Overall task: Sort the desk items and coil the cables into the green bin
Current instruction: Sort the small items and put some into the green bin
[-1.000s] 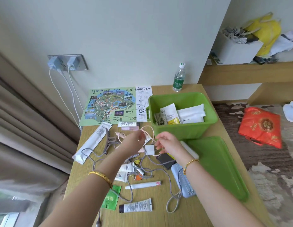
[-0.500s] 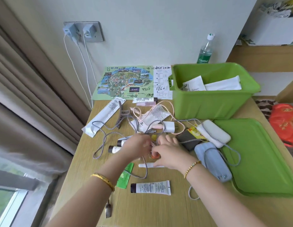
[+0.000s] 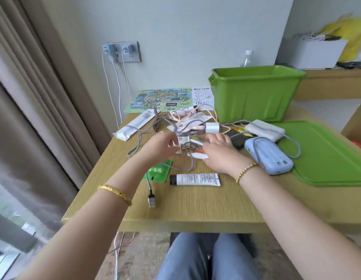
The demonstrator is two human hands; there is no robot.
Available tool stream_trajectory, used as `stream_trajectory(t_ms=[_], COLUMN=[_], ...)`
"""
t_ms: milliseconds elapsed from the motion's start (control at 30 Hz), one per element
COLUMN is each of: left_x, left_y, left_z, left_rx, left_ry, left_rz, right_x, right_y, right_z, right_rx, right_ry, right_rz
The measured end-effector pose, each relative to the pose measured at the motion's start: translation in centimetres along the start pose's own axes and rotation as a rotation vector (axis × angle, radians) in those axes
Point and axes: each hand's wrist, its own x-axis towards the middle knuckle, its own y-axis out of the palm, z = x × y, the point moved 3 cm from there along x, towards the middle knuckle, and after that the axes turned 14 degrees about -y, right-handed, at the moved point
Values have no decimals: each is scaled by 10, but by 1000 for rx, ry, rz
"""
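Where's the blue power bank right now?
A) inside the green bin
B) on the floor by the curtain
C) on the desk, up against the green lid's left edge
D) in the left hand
C: the blue power bank lies flat on the desk, a grey cable looped over it, right at the left edge of the green lid, in front of the green bin.

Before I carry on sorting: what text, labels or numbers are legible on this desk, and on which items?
"1260": handwritten on the white paper sheet beside the green plastic bin.
"6": handwritten on that sheet.
Colourful illustrated map: handwritten digits, blurred.
White tube with black cap: print too small.
White flat sachet: print unreadable.
White tag: print unreadable.
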Motion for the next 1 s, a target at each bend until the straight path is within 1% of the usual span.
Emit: stream_trajectory(t_ms=[67,167,233,333,400,467,567,633,767,800,900,933,967,1000], left_x=[-14,-23,-24,-23,-22,-21,-21,-23,-22,-21,-9,-2,6,16], left_y=[-3,-12,-16,-18,-15,-10,-2,1,-6,-13,-42,-48,-51,-51], left_z=[20,45,55,56,49,40,25,19,14,10,-9,-19,-32,-45], left_rx=[97,205,213,159,247,354,366,271,-77,-192,-523,-604,-673,-746], left_ry=[-84,-245,-331,-419,-446,-451,-429,-402,-361,-343,-302,-299,-313,-337], left_rz=[79,59,47,144,221,255,300,282,128,70,-170,-217,-219,-186], right_x=[-7,-12,-11,-10,-8,-7,-6,-6,-12,-13,-11,-9,-8,-6], right_y=[-2,-10,-16,-21,-21,-19,-17,-16,-16,-19,-30,-35,-40,-46], right_z=[3,5,7,11,14,18,22,21,15,12,4,-1,-8,-17], right_rx=[14,43,67,235,251,251,284,311,485,592,1038,1145,1230,1310], right_ry=[52,154,201,209,195,182,165,158,196,216,234,232,242,266], right_rz=[-50,-161,-264,-359,-361,-364,-363,-379,-487,-525,-668,-720,-771,-818])
